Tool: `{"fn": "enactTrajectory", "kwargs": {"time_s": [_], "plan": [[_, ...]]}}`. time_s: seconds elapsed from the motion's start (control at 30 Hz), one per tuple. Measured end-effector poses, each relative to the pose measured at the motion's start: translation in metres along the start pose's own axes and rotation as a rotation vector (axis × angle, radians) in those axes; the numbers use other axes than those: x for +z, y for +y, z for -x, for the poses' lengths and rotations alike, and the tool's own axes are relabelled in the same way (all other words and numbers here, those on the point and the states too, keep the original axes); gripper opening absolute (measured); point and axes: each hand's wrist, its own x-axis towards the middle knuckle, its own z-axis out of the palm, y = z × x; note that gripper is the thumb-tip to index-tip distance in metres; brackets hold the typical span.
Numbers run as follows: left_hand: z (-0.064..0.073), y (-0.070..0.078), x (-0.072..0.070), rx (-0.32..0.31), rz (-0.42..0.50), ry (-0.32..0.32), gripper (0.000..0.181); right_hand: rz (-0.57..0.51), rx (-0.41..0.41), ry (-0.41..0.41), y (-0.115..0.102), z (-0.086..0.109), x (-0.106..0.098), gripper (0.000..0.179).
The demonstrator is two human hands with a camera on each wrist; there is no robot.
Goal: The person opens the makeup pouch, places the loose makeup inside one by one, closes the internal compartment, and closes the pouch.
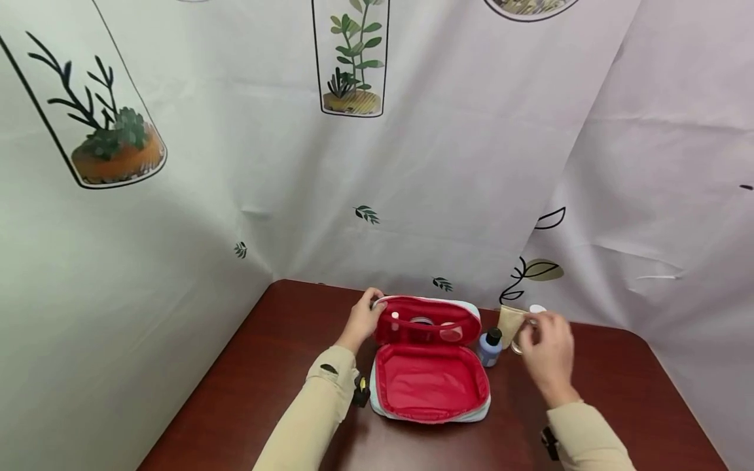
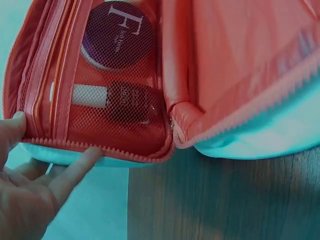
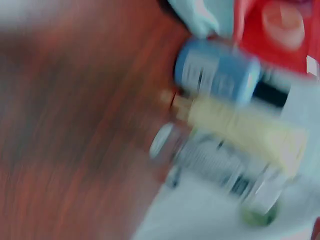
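A red-lined, pale blue toiletry bag (image 1: 432,381) lies unzipped on the table with its lid raised. At the lid's left edge, my left hand (image 1: 362,320) grips the zipped rim, thumb inside and fingers outside. The lid's mesh pocket (image 2: 135,80) holds a round dark compact (image 2: 120,37), a small white-capped bottle (image 2: 90,95) and a pale round item (image 1: 450,332). My right hand (image 1: 550,356), fingers loosely bent, is beside a cream tube (image 1: 509,325) and a clear printed bottle (image 3: 215,160); nothing shows in its fingers. A blue bottle (image 1: 489,350) with a black cap stands between bag and tube.
The dark brown table (image 1: 283,366) meets a white patterned cloth (image 1: 412,196) behind the bag, with more cloth on both sides. The bottles and tube cluster close together at the bag's right, near the table's back edge. The right wrist view is blurred.
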Motion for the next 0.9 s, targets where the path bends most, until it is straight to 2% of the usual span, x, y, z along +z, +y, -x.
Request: {"fn": "enactTrajectory", "kwargs": {"time_s": [0.07, 0.1, 0.2, 0.27, 0.33, 0.4, 0.47, 0.57, 0.7, 0.9], "plan": [[-0.001, 0.001, 0.0, -0.005, -0.026, 0.01, 0.009, -0.011, 0.196, -0.007, 0.014, -0.006, -0.006, 0.027], [-0.002, 0.002, 0.001, -0.004, -0.038, 0.014, 0.01, -0.015, 0.295, -0.039, 0.02, -0.008, -0.009, 0.031], [-0.003, 0.003, 0.005, -0.001, -0.045, 0.031, 0.013, -0.025, 0.529, -0.224, 0.037, -0.008, -0.01, 0.047], [-0.003, 0.004, 0.008, -0.008, -0.008, 0.048, 0.013, -0.062, 0.617, -0.386, 0.046, -0.005, -0.008, 0.06], [-0.002, 0.003, 0.011, -0.007, 0.026, 0.065, 0.012, -0.108, 0.663, -0.519, 0.054, -0.003, -0.003, 0.072], [-0.002, 0.002, 0.013, 0.009, 0.047, 0.082, 0.011, -0.167, 0.697, -0.613, 0.059, -0.002, 0.001, 0.08], [-0.001, 0.001, 0.012, 0.018, 0.06, 0.101, 0.009, -0.213, 0.73, -0.664, 0.06, -0.001, 0.006, 0.082], [-0.001, 0.0, 0.011, 0.042, 0.053, 0.115, 0.008, -0.249, 0.77, -0.686, 0.06, 0.0, 0.009, 0.077], [0.0, 0.002, 0.01, 0.057, 0.024, 0.109, 0.01, -0.172, 0.763, -0.662, 0.06, 0.003, 0.008, 0.065], [0.007, -0.002, 0.006, 0.099, -0.013, 0.113, 0.013, -0.068, 0.778, -0.511, 0.057, 0.015, -0.002, 0.064]]}}
